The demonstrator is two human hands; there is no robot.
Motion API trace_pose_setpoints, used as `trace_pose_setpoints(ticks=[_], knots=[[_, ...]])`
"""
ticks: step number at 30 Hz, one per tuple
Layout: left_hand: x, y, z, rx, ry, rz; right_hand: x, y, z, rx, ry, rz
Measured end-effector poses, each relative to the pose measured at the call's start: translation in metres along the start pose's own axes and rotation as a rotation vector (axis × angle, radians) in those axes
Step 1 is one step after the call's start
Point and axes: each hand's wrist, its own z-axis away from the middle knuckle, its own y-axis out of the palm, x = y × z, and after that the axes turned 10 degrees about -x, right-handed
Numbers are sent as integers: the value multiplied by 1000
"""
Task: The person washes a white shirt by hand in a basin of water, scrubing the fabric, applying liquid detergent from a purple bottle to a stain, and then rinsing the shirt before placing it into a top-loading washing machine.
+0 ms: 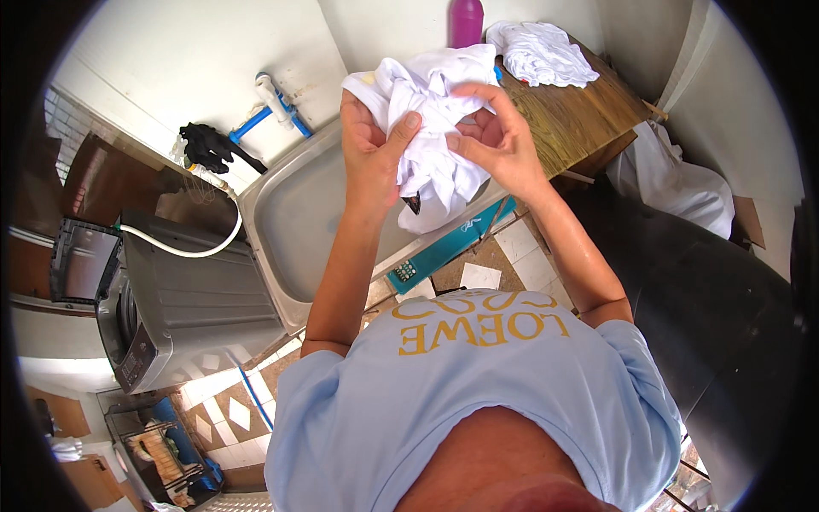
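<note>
- We hold a white garment point(431, 119) bunched between both hands, raised above a steel sink point(294, 218); kept over the basin, it seems, so any water would fall into the sink rather than onto the floor.
- Our left hand point(373, 141) is clenched on the cloth from the left side, thumb pressed across the front of the bundle, fingers wrapped behind it and out of sight.
- Our right hand point(495, 136) grasps the cloth from the right, fingers curled over the top fold and palm turned toward us, so the fabric is squeezed between the two hands.
- Both forearms reach up and forward from our chest, elbows bent and spread, wrists angled toward each other; the right forearm shines as if wet.
- The loose end of the garment hangs down below our hands, in front of the sink's near rim.
- Just beyond our right hand stands a wooden table point(580, 119), bearing a second pile of white cloth point(542, 53), apparently kept off the wet sink.
- A purple bottle point(467, 21) stands past our hands, at the table's left end.
- Well to the left of our left hand sits a grey washing machine point(183, 294), with a white hose point(183, 247) curving over its top.
</note>
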Motion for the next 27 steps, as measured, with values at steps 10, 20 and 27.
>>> trace_pose_setpoints(ticks=[10, 20, 27], knots=[[22, 42, 23, -14, 188, -174, 12, -30, 30, -143, -102, 244], [28, 48, 35, -3, 137, -165, 14, -33, 41, -181, -311, 550], [34, 50, 42, -26, 231, -277, 5, -28, 44, -177, -345, 632]])
